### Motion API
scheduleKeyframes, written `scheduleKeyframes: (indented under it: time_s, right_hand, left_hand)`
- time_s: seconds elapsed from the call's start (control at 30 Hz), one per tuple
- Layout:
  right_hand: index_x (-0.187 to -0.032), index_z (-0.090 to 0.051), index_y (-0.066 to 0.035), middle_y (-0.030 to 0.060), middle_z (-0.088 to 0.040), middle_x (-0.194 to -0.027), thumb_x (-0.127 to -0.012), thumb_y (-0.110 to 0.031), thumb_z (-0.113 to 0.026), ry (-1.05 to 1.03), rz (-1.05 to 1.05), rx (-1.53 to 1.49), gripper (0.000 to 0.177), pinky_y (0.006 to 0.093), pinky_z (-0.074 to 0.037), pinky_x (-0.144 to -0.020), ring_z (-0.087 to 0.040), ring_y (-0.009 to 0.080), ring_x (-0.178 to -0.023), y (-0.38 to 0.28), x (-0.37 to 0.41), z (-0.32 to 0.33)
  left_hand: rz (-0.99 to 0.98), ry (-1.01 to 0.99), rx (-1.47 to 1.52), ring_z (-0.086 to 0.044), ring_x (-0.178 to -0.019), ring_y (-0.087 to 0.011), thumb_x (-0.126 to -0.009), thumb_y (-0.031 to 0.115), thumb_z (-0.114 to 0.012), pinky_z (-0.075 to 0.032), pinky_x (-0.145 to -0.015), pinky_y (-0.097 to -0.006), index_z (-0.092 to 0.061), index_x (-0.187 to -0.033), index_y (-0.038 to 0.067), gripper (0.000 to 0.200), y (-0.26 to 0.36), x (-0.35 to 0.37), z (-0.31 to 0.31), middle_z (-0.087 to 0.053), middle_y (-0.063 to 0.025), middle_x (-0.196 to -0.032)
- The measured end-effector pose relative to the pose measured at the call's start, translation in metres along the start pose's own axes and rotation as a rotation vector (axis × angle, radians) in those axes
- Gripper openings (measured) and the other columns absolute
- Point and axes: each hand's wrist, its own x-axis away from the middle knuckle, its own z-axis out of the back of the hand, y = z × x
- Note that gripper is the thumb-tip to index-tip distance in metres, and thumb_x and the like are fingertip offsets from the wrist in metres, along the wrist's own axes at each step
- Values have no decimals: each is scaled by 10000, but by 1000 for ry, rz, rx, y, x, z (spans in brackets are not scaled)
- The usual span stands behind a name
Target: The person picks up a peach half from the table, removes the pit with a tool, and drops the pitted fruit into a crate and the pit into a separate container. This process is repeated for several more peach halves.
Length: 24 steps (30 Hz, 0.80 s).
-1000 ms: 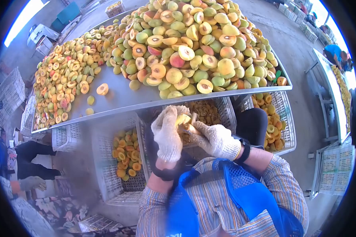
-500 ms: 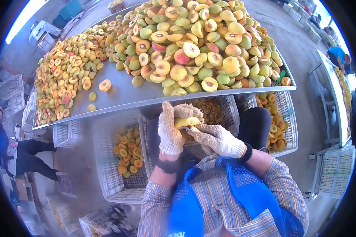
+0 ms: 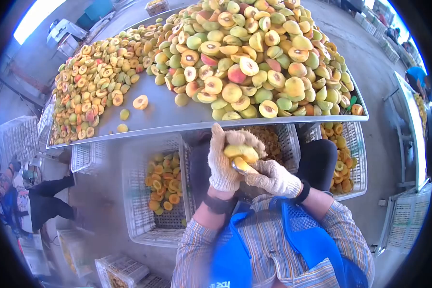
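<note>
**Me:** The fingers [image 3: 247, 138] of my left hand [image 3: 223, 163] are curled tight over a peach [image 3: 241, 152], with the glove knit wrapped round its yellow skin. My right hand [image 3: 273, 178] is clenched on a small metal tool [image 3: 235, 166] (only its curved grey edge shows), pressed to the underside of the fruit.

**You:** Where does the peach sit?

**Me:** In the air between my gloves, just below the table edge [image 3: 201, 126] and over the middle crate [image 3: 291, 149], the one with brownish scraps in it.

**You:** Anything different from a second ago?

**Me:** Yes. The fruit was buried in my left palm then, with only a sliver showing. Now it has rolled up to twelve o'clock of my grip and a full yellow flank is out. The tool's edge now shows beneath the fruit, at about six o'clock. I'd judge the cut is under way, not finished: both hands are locked on, and I see nothing falling away.

**You:** And round about?

**Me:** At nine o'clock of my hands is a crate of orange halves [image 3: 129, 192], and at three o'clock another crate [image 3: 359, 158]. At twelve, the heap of cut peaches [image 3: 254, 62] covers the table. Far off at eight o'clock are a co-worker's dark legs [image 3: 48, 206], and at two o'clock someone in blue [image 3: 417, 74] is bending (too small to say more).
</note>
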Motion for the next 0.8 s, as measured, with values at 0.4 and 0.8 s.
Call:
scheduleKeyframes:
  time_s: [0.4, 0.8]
  right_hand:
    - [-1258, -622, -60, 227, -724, -889, -950, -350, -526, 292, -224, 786, 434, 489, -559, -712, -714, 392, -807, 83, -16, 22]
    - [-1434, -490, -182, 196, -723, -903, -951, -449, -482, -322, -403, 1055, 551, 534, -561, -704, -708, 398, -800, 88, -41, 29]
  left_hand:
    - [-396, 1158, -1022, -652, -845, -185, -956, 394, -665, -553, -765, -330, -672, -1058, 18, 390, 169, 110, 124, -672, -79, -930]
    - [-273, 1032, -2316, -529, -1232, -435, -899, 448, -660, -445, -1018, -476, -553, -1298, -7, 615, 251, -89, 192, -586, -259, -1293]
